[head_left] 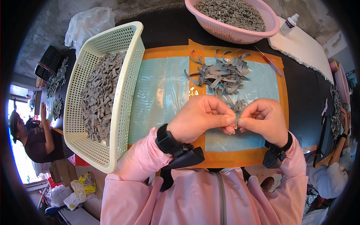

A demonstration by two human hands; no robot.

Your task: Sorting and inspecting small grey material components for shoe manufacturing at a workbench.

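Observation:
My left hand (207,117) and my right hand (264,119) meet over the blue plastic-covered mat (161,93), fingertips pinched together on a small grey strip piece (237,117). Most of that piece is hidden by the fingers. Just beyond them lies a loose pile of curled grey strips (227,75). Between the pile and my fingertips sits a small cluster of short grey pieces (240,104), partly covered by my hands.
A cream plastic basket (123,97) of folded grey pieces stands at left. At the far side are a pink basket (232,32) of small pieces, a white bottle (289,24) on a foam board (303,47), and a red-handled tool (270,63). Other people sit at both sides.

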